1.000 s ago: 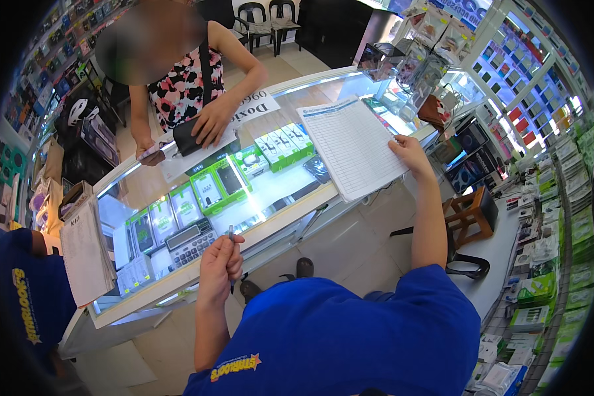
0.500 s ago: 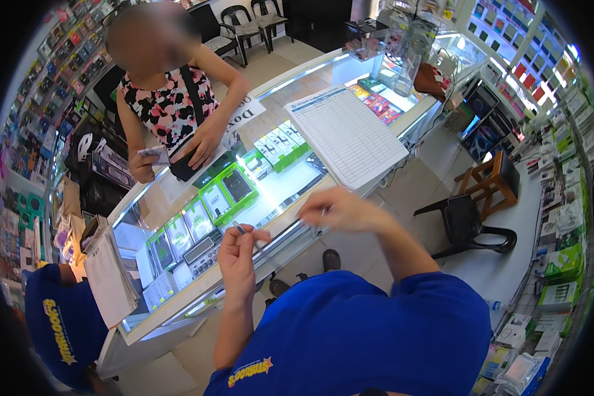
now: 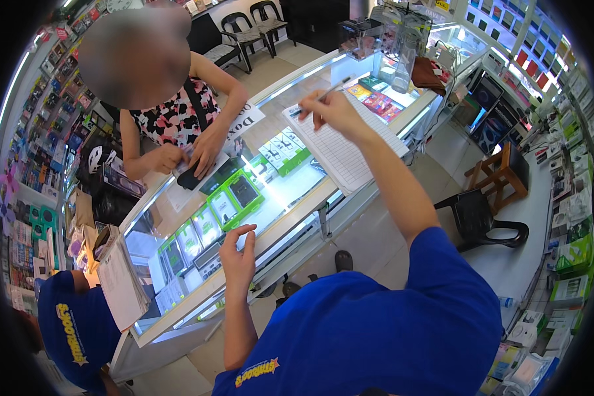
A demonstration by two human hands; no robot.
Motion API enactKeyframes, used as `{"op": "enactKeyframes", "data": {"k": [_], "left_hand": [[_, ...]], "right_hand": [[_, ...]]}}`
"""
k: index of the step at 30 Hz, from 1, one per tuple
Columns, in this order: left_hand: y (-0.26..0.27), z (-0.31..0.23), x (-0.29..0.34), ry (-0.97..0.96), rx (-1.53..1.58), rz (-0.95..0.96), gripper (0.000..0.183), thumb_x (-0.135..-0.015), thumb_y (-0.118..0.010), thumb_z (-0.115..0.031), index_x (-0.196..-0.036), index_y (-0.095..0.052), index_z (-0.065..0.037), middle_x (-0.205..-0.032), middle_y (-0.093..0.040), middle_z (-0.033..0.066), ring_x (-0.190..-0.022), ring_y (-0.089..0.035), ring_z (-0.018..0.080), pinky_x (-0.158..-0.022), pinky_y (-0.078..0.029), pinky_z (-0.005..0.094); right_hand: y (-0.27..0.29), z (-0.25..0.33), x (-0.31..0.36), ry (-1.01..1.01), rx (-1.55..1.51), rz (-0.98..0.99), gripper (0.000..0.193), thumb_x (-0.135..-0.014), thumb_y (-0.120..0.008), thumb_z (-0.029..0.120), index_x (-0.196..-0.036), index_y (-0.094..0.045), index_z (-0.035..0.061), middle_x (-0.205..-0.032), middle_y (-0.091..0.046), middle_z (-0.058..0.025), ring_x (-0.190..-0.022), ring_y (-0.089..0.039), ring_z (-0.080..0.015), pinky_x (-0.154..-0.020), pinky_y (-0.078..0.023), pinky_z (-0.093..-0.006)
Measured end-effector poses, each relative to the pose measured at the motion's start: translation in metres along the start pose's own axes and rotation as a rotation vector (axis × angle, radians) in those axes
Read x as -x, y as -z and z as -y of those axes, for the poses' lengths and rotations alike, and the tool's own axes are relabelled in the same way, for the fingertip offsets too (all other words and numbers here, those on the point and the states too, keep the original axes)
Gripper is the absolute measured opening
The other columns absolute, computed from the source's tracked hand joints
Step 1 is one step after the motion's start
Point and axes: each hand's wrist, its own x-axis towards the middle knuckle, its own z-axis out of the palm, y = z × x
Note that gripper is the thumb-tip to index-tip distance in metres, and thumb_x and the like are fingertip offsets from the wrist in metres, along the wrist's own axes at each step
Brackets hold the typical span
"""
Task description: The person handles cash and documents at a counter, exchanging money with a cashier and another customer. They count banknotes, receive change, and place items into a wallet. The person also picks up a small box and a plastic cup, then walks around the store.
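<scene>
My right hand (image 3: 333, 113) is closed around a slim pen (image 3: 338, 88), over the upper part of a pad of gridded forms (image 3: 346, 155). Whether the pen's tip touches the paper is hidden by the fingers. Nearer to me, at the front edge of the glass display counter (image 3: 297, 221), my left hand (image 3: 238, 256) is raised with thumb and forefinger apart and nothing visible between them. Under the glass lie green-and-white boxed accessories (image 3: 236, 198).
Across the counter a person in a floral top handles a dark pouch (image 3: 190, 177). A co-worker in a blue shirt (image 3: 79, 330) is at the lower left, by a stack of papers (image 3: 122, 284). A black plastic chair (image 3: 472, 221) and a wooden stool (image 3: 501, 173) stand at right.
My right hand has moved away from my left, up and over the form pad, and now holds the pen. The thin object in my left fingers is gone. The person opposite has lowered the phone towards the pouch.
</scene>
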Motion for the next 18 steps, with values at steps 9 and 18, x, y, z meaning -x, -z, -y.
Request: {"op": "enactKeyframes", "data": {"k": [9,18], "left_hand": [[-0.002,0.017,0.004,-0.188,-0.069,-0.089,0.010,-0.097,-0.071,-0.008,-0.104,-0.075,-0.003,-0.107,-0.075,0.0169,-0.105,-0.071,0.0332,-0.093,-0.053,0.0405],[-0.003,0.018,0.002,-0.216,-0.083,-0.133,0.007,-0.096,-0.071,-0.006,-0.100,-0.073,-0.001,-0.104,-0.074,0.0177,-0.103,-0.071,0.0346,-0.089,-0.055,0.0422]], "right_hand": [[-0.003,-0.092,-0.068,-0.016,0.254,-0.134,0.033,-0.090,-0.081,0.018,-0.075,-0.053,0.0099,-0.067,-0.063,-0.0012,-0.062,-0.055,-0.0094,-0.054,-0.041,-0.0275],[0.000,-0.115,-0.076,0.173,0.474,-0.172,0.030,-0.083,-0.076,0.015,-0.071,-0.050,0.0037,-0.063,-0.055,-0.0062,-0.063,-0.050,-0.0129,-0.057,-0.039,-0.0337]]}}
